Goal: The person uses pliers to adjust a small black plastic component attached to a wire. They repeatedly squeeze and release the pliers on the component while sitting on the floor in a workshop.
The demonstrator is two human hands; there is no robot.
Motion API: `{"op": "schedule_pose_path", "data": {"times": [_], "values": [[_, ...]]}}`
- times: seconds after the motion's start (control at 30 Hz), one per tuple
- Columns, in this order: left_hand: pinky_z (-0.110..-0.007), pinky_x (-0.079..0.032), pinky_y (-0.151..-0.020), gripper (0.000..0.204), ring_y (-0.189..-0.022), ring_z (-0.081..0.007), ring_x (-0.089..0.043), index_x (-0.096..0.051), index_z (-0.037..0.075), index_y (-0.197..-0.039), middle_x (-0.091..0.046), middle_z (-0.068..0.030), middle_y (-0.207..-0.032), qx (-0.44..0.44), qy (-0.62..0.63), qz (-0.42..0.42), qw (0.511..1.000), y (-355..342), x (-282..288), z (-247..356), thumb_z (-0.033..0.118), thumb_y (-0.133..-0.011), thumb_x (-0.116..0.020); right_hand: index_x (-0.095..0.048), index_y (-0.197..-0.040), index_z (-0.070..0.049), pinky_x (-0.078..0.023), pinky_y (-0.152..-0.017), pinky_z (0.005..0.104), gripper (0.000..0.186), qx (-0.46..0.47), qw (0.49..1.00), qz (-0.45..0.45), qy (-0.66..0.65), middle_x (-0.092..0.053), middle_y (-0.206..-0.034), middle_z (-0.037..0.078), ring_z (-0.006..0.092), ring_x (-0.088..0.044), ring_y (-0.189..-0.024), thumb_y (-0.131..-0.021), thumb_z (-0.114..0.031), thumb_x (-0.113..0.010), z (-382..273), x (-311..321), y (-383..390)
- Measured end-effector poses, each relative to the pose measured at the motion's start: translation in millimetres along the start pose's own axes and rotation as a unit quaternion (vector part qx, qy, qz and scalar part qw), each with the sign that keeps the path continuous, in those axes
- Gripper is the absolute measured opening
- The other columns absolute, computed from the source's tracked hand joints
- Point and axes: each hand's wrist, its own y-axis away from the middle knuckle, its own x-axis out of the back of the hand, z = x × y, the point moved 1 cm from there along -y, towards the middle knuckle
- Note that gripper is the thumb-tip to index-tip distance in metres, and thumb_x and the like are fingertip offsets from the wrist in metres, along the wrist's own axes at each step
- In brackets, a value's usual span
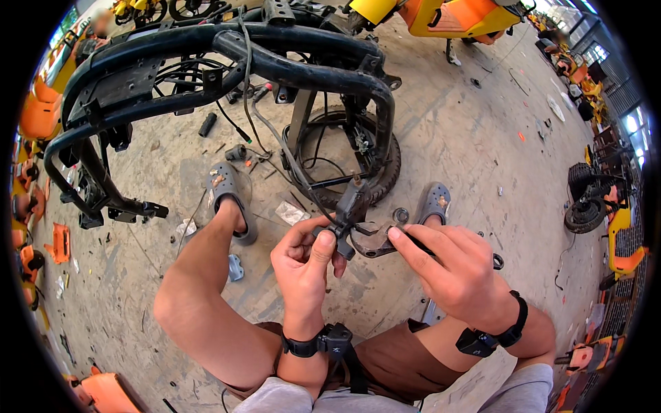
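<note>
My left hand (303, 258) is closed around a small black metal part (352, 206), thumb pressed on its near end. A black cable (292, 162) runs from this part up toward the frame; what exactly the part is, I cannot tell. In my right hand (451, 265) is a dark adjustable wrench (372, 242), its jaws turned left toward the black part. The jaws are at or very near the part; contact is unclear. My right fingers hide some of the handle, whose ringed end shows beyond them.
A black tubular vehicle frame (303, 65) with hanging cables stands ahead. Beneath it is a tyred wheel (392, 162). Small parts and a plastic bag (292, 212) lie on the concrete floor (482, 138). A yellow-orange scooter (454, 19) stands beyond; orange panels (60, 242) lie left.
</note>
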Motion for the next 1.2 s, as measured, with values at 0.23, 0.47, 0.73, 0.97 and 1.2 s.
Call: {"op": "schedule_pose_path", "data": {"times": [0.23, 0.47, 0.73, 0.97, 1.2], "values": [[-0.027, -0.043, -0.045, 0.030, -0.059, -0.0142, -0.059, -0.056, -0.003, -0.117, -0.061, -0.0071, -0.076, -0.047, -0.017, 0.048, 0.998, -2.2, -0.5, 0.8, 0.015, -0.095, -0.064, -0.070, -0.112, -0.003, -0.044, -0.054, 0.0286, 0.042, -0.060, 0.994, 0.032, -0.085, -0.066, -0.084, 0.006, 0.0178, -0.056, -0.060, -0.070, 0.000, -0.070, -6.3, 6.1, -1.7], [-0.027, -0.046, -0.049, 0.038, -0.065, -0.0173, -0.063, -0.052, -0.003, -0.122, -0.068, -0.0179, -0.089, -0.091, -0.021, -0.002, 0.996, -2.7, 0.7, -0.1, 0.018, -0.094, -0.066, -0.066, -0.113, 0.004, -0.046, -0.052, 0.0250, 0.027, -0.388, 0.800, -0.083, -0.450, -0.065, -0.068, 0.009, 0.0101, -0.060, -0.056, -0.090, -0.010, -0.069, -13.9, 1.5, -0.9], [-0.025, -0.049, -0.058, 0.041, -0.068, -0.0145, -0.061, -0.055, -0.008, -0.122, -0.069, -0.0179, -0.091, -0.076, 0.002, 0.010, 0.997, 3.6, -3.6, -1.0, 0.017, -0.092, -0.069, -0.064, -0.115, 0.005, -0.048, -0.053, 0.0233, 0.030, -0.398, 0.784, -0.092, -0.468, -0.064, -0.069, 0.008, 0.0066, -0.061, -0.060, -0.091, -0.011, -0.068, -10.7, -3.2, -2.5], [-0.024, -0.049, -0.059, 0.039, -0.069, -0.0133, -0.062, -0.058, -0.007, -0.121, -0.069, -0.0158, -0.090, -0.092, -0.034, 0.007, 0.995, 4.8, -4.9, 0.1, 0.015, -0.091, -0.069, -0.065, -0.116, 0.005, -0.048, -0.054, 0.0217, 0.028, -0.460, 0.691, -0.128, -0.542, -0.067, -0.076, 0.004, 0.0058, -0.059, -0.062, -0.093, -0.011, -0.065, -9.0, 2.8, -9.8], [-0.022, -0.048, -0.058, 0.037, -0.068, -0.0114, -0.061, -0.059, -0.007, -0.121, -0.069, -0.0143, -0.090, -0.108, -0.065, 0.005, 0.992, 4.6, -8.1, 1.7, 0.013, -0.091, -0.069, -0.065, -0.117, 0.004, -0.047, -0.054, 0.0210, 0.028, -0.445, 0.700, -0.150, -0.539, -0.069, -0.078, 0.004, 0.0046, -0.056, -0.061, -0.094, -0.011, -0.064, -1.8, 2.3, -6.4]]}}
